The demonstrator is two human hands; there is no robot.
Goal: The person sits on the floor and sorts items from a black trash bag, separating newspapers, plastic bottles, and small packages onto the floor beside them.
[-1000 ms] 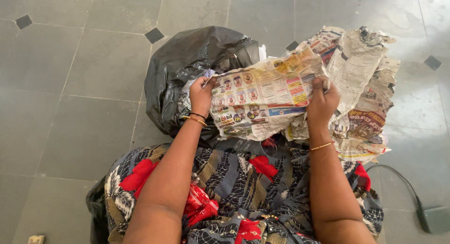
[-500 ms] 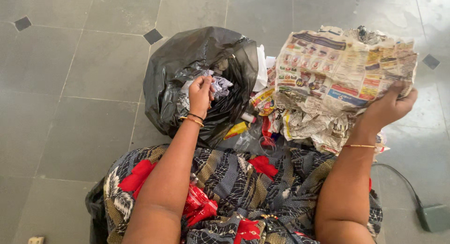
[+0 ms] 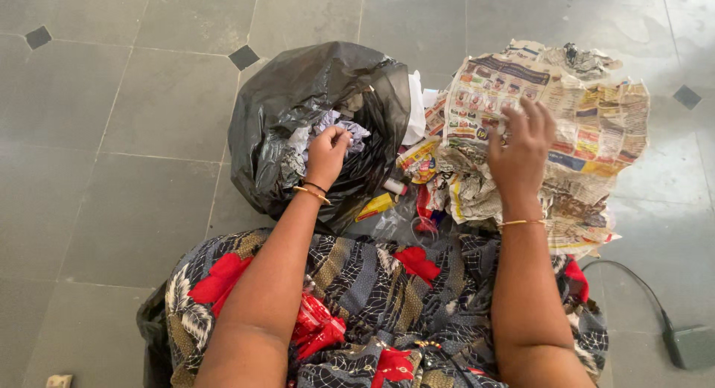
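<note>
On top of the crumpled newspaper pile (image 3: 581, 127), to the right of the black plastic bag (image 3: 298, 97), the right hand (image 3: 521, 153) lies flat with fingers spread, pressing the top sheet. Left hand (image 3: 326, 153) is curled shut around wadded pale paper (image 3: 344, 129) at the bag's mouth. Small wrappers (image 3: 402, 187) sit between bag and newspapers, all on the grey tiled floor (image 3: 134, 135).

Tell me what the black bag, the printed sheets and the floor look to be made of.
Black bag: thin plastic film, glossy, by its sheen and soft creases. Printed sheets under the right hand: newsprint paper, matte, crumpled with torn edges. Floor: grey tiles, likely stone or ceramic, dull, with grout lines and small dark inset squares.
</note>
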